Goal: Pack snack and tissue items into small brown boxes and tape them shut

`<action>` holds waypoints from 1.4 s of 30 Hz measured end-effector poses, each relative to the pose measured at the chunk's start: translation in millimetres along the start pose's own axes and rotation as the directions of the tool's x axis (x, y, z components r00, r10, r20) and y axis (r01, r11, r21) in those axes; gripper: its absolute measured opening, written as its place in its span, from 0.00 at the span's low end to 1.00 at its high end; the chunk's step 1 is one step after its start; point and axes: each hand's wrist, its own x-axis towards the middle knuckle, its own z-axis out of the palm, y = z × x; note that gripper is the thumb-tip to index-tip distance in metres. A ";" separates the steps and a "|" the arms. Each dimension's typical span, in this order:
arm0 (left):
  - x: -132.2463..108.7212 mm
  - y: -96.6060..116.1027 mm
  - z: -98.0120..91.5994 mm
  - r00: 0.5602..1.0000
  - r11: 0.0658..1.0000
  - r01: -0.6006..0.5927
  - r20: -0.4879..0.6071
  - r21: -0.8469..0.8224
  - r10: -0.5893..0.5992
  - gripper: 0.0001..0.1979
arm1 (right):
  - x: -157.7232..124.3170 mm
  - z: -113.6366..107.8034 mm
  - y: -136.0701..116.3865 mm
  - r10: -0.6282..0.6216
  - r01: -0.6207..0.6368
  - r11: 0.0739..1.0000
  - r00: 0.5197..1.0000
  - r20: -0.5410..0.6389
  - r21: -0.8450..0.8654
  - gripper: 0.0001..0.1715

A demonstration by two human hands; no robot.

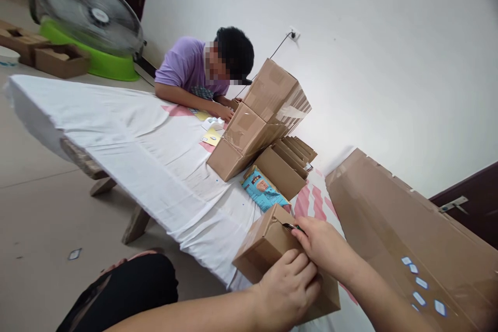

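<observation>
A closed cardboard box sits at the table's near edge, tilted in the view. My left hand rests against it with curled fingers, gripping its upper side. Just beyond, my right hand is closed around a small cutter, whose dark blade points left and touches the box near its far corner. Most of the cutter's handle is hidden in my fingers. A blue snack packet lies right behind this box.
Stacked cardboard boxes and an open carton with cardboard pieces stand behind. Across the white-covered table, a person in purple leans beside a tape dispenser. A large cardboard sheet stands right; a fan stands far left.
</observation>
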 end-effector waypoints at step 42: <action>19.4 -30.2 -29.5 0.934 0.924 0.340 -0.054 -0.173 -0.354 0.11 | -153.8 152.0 113.5 0.372 -0.312 0.901 0.913 -0.166 0.303 0.18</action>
